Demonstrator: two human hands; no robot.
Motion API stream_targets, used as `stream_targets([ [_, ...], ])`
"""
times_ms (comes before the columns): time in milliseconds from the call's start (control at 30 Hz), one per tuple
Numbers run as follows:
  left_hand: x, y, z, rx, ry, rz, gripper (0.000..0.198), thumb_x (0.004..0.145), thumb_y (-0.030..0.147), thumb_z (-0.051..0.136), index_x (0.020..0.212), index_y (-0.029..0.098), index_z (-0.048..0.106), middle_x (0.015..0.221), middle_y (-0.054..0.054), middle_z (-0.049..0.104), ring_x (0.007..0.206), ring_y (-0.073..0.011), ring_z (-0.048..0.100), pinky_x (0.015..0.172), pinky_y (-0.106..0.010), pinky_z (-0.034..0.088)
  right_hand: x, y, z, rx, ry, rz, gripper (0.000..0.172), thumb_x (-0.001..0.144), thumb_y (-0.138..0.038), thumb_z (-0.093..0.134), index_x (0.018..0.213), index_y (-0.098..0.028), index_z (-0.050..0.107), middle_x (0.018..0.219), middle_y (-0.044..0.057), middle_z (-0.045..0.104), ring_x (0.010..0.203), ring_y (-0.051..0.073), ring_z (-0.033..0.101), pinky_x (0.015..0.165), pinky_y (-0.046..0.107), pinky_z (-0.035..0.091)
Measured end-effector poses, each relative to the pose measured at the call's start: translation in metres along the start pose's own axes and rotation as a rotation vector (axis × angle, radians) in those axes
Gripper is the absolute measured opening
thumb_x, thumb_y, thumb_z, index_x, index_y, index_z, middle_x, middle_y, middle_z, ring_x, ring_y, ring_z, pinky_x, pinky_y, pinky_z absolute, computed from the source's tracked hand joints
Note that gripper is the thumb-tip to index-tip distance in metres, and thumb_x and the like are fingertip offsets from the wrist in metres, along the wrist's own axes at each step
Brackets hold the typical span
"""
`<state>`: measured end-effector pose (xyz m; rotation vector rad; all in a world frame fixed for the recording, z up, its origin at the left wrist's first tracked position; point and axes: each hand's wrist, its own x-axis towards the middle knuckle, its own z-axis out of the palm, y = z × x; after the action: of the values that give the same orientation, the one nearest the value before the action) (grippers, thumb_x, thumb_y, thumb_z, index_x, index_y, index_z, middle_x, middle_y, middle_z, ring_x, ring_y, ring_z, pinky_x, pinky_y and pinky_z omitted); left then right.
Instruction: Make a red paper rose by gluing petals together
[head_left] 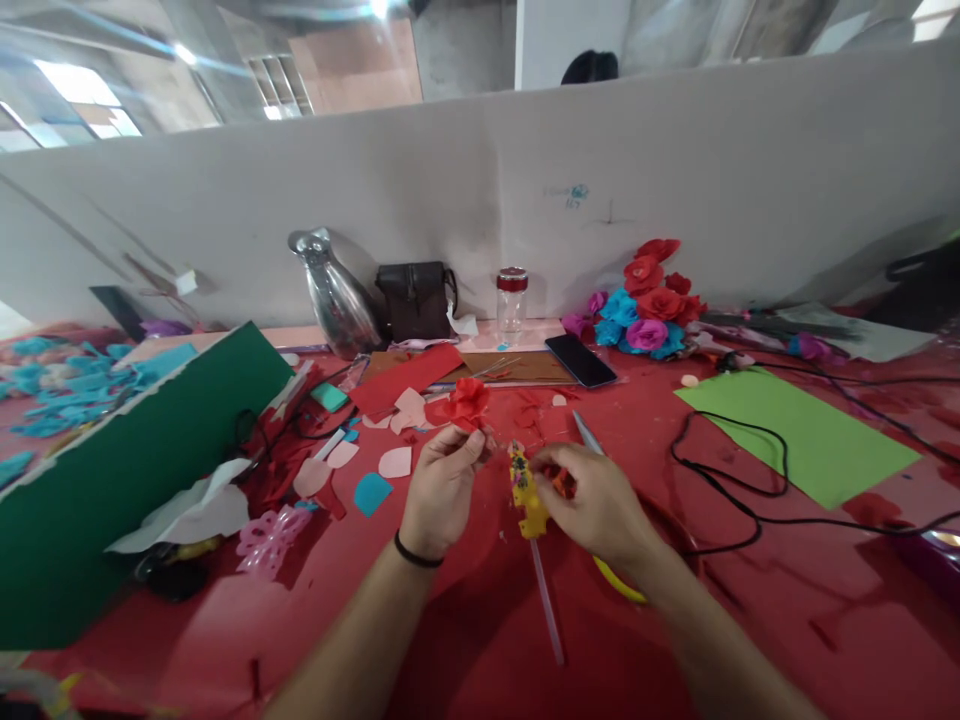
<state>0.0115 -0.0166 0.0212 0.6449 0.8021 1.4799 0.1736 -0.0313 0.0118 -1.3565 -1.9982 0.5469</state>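
My left hand (442, 485), with a black band at the wrist, is closed in a pinch on the base of a red paper flower (468, 400). My right hand (592, 500) has its fingers curled together just right of a yellow glue gun (531, 508). Whether those fingers touch the gun or pinch something small cannot be made out. A translucent glue stick (547, 605) sticks out of the gun's near end. Partly under my right hand lie scissors, with a grey blade (587, 433) and a yellow handle (621, 580) showing.
Pink paper petals (396, 462) and a blue petal (372, 492) lie left. A green box (150, 480) stands further left. Behind are a metal jug (337, 295), a glass jar (511, 310), a phone (580, 360) and paper flowers (649, 305). A black cable (739, 500) crosses the right.
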Motion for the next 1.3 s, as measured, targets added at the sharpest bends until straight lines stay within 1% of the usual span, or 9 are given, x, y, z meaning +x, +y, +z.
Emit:
stream_targets([
  [167, 0.012, 0.002, -0.011, -0.033, 0.055, -0.021, 0.023, 0.06, 0.02, 0.079, 0.064, 0.015, 0.057, 0.059, 0.003, 0.056, 0.053, -0.0063, 0.051, 0.053, -0.019, 0.042, -0.002, 0.016, -0.005, -0.456, -0.252, -0.02, 0.027, 0.063, -0.015, 0.059, 0.09, -0.017, 0.062, 0.097, 0.012, 0.064, 0.094, 0.028, 0.057, 0.082, 0.038, 0.042],
  [367, 0.021, -0.003, -0.019, -0.041, 0.042, -0.145, 0.026, 0.064, 0.023, 0.077, 0.067, 0.015, 0.052, 0.057, 0.005, 0.052, 0.041, -0.0016, 0.034, 0.04, -0.015, 0.028, -0.002, 0.007, 0.012, -0.596, -0.384, 0.04, 0.034, 0.065, -0.004, 0.048, 0.095, -0.014, 0.061, 0.1, 0.012, 0.062, 0.081, 0.025, 0.063, 0.069, 0.033, 0.043],
  [467, 0.024, -0.004, -0.021, -0.043, 0.063, -0.141, 0.025, 0.066, 0.023, 0.075, 0.067, 0.015, 0.052, 0.057, 0.003, 0.054, 0.041, -0.002, 0.036, 0.04, -0.015, 0.027, 0.001, 0.01, 0.009, -0.557, -0.302, 0.061, 0.033, 0.068, -0.009, 0.049, 0.099, -0.015, 0.059, 0.104, 0.013, 0.06, 0.08, 0.025, 0.063, 0.064, 0.033, 0.044],
  [667, 0.026, -0.007, -0.021, -0.074, 0.137, -0.141, 0.03, 0.061, 0.021, 0.078, 0.074, 0.016, 0.052, 0.057, 0.004, 0.058, 0.04, -0.0028, 0.039, 0.039, -0.014, 0.03, 0.006, 0.021, -0.009, -0.263, 0.095, -0.06, 0.03, 0.077, -0.024, 0.048, 0.106, -0.018, 0.056, 0.107, 0.013, 0.062, 0.093, 0.026, 0.06, 0.074, 0.035, 0.046],
  [800, 0.026, -0.007, -0.021, -0.104, 0.107, -0.189, 0.027, 0.063, 0.018, 0.076, 0.071, 0.017, 0.051, 0.055, 0.005, 0.055, 0.038, -0.0018, 0.036, 0.039, -0.013, 0.031, 0.005, 0.015, -0.011, -0.008, 0.216, 0.01, 0.015, 0.08, -0.033, 0.054, 0.086, -0.021, 0.06, 0.08, 0.006, 0.064, 0.068, 0.02, 0.059, 0.062, 0.03, 0.045],
  [900, 0.025, -0.006, -0.021, -0.125, 0.066, -0.229, 0.021, 0.067, 0.014, 0.072, 0.07, 0.016, 0.051, 0.057, 0.005, 0.054, 0.038, -0.0021, 0.035, 0.038, -0.014, 0.03, 0.003, 0.01, -0.008, 0.197, 0.277, 0.05, 0.021, 0.077, -0.041, 0.062, 0.072, -0.021, 0.058, 0.064, 0.0, 0.057, 0.057, 0.016, 0.051, 0.054, 0.027, 0.04],
  [1100, 0.019, -0.005, -0.017, -0.188, 0.021, -0.339, 0.017, 0.07, 0.012, 0.069, 0.07, 0.015, 0.052, 0.058, 0.004, 0.054, 0.039, -0.0014, 0.034, 0.039, -0.013, 0.029, -0.001, 0.004, -0.011, 0.421, 0.22, 0.101, 0.026, 0.072, -0.042, 0.069, 0.07, -0.019, 0.057, 0.063, -0.001, 0.052, 0.058, 0.014, 0.046, 0.052, 0.026, 0.038],
  [1200, 0.018, -0.005, -0.016, -0.196, 0.025, -0.369, 0.014, 0.072, 0.01, 0.065, 0.07, 0.015, 0.052, 0.058, 0.004, 0.054, 0.038, -0.0018, 0.034, 0.038, -0.013, 0.028, 0.002, 0.005, -0.016, 0.311, 0.228, 0.125, 0.029, 0.074, -0.045, 0.066, 0.067, -0.02, 0.054, 0.062, -0.001, 0.052, 0.057, 0.014, 0.046, 0.053, 0.026, 0.037],
  [1300, 0.021, -0.002, -0.019, -0.199, 0.056, -0.339, 0.013, 0.073, 0.009, 0.064, 0.071, 0.015, 0.052, 0.058, 0.004, 0.055, 0.038, -0.0024, 0.035, 0.038, -0.014, 0.028, 0.007, 0.011, -0.015, 0.077, 0.101, 0.125, 0.022, 0.077, -0.041, 0.062, 0.074, -0.02, 0.056, 0.069, 0.002, 0.058, 0.062, 0.017, 0.052, 0.057, 0.027, 0.038],
])
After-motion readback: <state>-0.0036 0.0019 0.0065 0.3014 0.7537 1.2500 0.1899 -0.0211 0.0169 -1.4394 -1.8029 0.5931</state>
